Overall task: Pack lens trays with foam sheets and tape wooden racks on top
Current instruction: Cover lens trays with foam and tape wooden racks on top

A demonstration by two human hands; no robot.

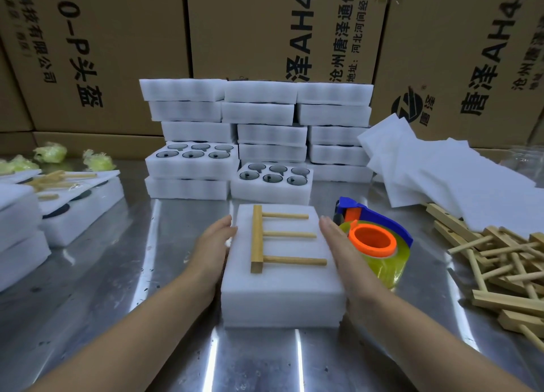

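A white foam-covered lens tray (282, 291) lies on the metal table in front of me. A wooden rack (276, 238) with three pegs rests flat on its top sheet. My left hand (212, 250) presses with straight fingers against the tray's left side. My right hand (344, 253) lies flat against its right side. A tape dispenser (374, 238), blue and orange with yellowish tape, stands just right of my right hand.
Stacked foam trays (259, 132), two showing dark lenses, stand behind. Loose foam sheets (441, 176) and a heap of wooden racks (506, 268) lie at the right. Packed trays (67, 203) and green tape scraps (50, 153) sit at the left. Cardboard boxes (265, 26) wall the back.
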